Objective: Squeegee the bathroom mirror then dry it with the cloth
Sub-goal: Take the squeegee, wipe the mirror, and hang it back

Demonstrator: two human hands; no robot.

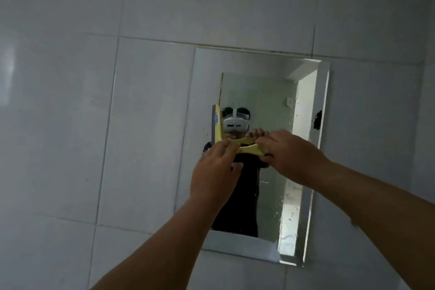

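Both hands, left hand (215,169) and right hand (292,155), grasp the squeegee (244,147) handle against the mirror (263,92); uneven pressure could tilt the blade, leaving streaks.

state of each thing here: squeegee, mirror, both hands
squeegee: held up against the mirror, blade upright near the left edge, handle pointing right
mirror: on the tiled wall, water drops on its right part
left hand: grips the handle near the blade
right hand: grips the handle end
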